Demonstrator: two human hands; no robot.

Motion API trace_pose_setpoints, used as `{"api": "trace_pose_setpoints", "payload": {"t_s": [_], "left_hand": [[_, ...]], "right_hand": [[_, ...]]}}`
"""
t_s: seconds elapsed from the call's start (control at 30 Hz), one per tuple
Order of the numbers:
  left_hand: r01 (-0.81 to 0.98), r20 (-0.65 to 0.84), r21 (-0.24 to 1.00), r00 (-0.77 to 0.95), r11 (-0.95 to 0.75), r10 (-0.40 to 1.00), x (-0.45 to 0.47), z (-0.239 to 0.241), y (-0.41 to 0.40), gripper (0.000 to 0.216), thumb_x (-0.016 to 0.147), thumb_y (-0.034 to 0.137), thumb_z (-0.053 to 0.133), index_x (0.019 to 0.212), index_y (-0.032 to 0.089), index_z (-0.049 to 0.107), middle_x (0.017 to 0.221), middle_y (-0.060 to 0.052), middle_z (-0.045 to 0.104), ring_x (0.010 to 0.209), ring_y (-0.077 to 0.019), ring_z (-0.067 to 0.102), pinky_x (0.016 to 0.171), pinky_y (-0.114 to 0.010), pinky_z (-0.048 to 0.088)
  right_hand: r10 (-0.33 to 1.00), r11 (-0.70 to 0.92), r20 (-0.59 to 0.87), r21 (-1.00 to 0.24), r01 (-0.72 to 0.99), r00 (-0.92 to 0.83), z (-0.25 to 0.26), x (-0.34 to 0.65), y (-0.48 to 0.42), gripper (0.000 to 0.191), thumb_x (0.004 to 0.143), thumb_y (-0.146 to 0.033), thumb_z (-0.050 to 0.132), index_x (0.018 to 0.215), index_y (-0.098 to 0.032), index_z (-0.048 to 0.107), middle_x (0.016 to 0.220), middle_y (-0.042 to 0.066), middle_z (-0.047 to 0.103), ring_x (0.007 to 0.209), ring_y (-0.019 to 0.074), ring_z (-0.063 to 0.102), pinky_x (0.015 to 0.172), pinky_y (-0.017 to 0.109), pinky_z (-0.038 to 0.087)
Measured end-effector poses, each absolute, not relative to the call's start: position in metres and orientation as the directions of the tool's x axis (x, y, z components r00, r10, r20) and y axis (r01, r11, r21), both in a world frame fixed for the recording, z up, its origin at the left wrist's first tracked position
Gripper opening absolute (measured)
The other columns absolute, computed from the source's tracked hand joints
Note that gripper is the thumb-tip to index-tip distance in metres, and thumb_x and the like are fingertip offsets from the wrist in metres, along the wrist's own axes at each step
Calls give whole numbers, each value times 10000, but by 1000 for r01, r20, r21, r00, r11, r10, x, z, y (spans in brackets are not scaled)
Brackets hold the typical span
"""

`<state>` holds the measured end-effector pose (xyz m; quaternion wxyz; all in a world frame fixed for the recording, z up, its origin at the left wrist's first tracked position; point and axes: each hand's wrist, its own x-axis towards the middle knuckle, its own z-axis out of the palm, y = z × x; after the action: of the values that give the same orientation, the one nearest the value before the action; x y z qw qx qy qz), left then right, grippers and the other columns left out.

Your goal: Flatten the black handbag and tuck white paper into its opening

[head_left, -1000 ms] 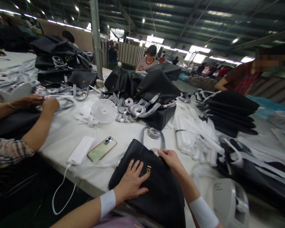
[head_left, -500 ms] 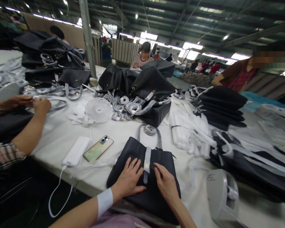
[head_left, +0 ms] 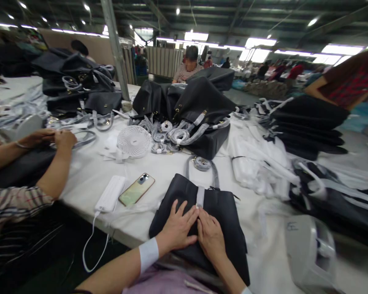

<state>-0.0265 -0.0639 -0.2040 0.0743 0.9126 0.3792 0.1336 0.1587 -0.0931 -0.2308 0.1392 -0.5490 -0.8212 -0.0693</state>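
The white-covered table [head_left: 88, 175] ran across the whole view, heaped with dark bags and wrapped straps. Directly in front of the person lay a black handbag [head_left: 223, 208], flat on the near edge, its grey handle [head_left: 214, 173] pointing away. A second before, the right hand had been up at the bag's top edge with a gold clasp showing bare; half a second before, a pale strip [head_left: 200, 197] lay over that clasp. Now the left hand [head_left: 178, 228] and the right hand [head_left: 211, 237] sat side by side on the bag's face, just below the strip, fingers spread flat and pressing, gripping nothing. I judged the strip to be laid on and being smoothed down.

Left of the bag lay a white power bank [head_left: 110, 194] and a phone [head_left: 137, 189], with a small white fan [head_left: 134, 141] beyond. A co-worker's hands [head_left: 53, 138] handled a strap at the far left.
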Motion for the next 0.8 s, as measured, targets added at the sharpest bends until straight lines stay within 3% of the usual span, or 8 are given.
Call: {"api": "trace_pose_setpoints", "payload": {"t_s": [0.17,0.3,0.47,0.53,0.67,0.8], "left_hand": [[679,146,261,674,-686,724,-22,-208,-66,830,874,627,411,1522,188,137,1518,-100,388,1408,-396,242,1130,-679,85],[666,110,288,691,-688,715,-17,-203,-67,842,839,595,481,1499,133,234,1516,-161,373,1412,-402,258,1136,-669,144],[671,177,324,650,-667,739,1,-200,-60,576,910,349,424,1461,207,330,1571,-111,272,1435,-266,286,1140,-533,301],[655,268,276,651,-703,711,9,-209,-56,572,943,301,362,1496,209,247,1565,-89,290,1425,-238,311,1120,-504,344],[556,450,64,725,-829,521,17,-248,-42,732,948,409,389,1525,182,-1,1455,-80,473,1287,-239,504,995,-433,451],[519,583,-44,707,-853,400,20,-291,-25,746,921,365,409,1519,195,-3,1307,-54,616,1100,-232,640,859,-382,503]], "right_hand": [[909,322,314,-112,940,-274,-224,151,-96,430,958,-135,352,1370,-151,475,1354,105,586,1263,186,511,1021,370,402],[911,299,336,-138,944,-239,-220,151,-100,439,950,-128,353,1372,-163,470,1339,108,597,1243,192,535,998,381,444],[910,242,390,-231,942,-138,-226,153,-107,521,908,-98,378,1427,-134,362,1292,132,623,1160,208,594,977,411,492],[904,247,405,-244,938,-132,-229,154,-108,596,868,-84,389,1456,-132,306,1321,144,599,1181,215,582,978,416,498],[872,301,459,-229,926,-170,-238,159,-105,577,853,-133,433,1425,-159,358,1290,109,627,1158,203,599,946,358,513],[773,351,607,-164,922,-186,-261,168,-94,459,874,-135,428,1329,-191,449,1092,50,721,944,169,686,843,291,531]]}}
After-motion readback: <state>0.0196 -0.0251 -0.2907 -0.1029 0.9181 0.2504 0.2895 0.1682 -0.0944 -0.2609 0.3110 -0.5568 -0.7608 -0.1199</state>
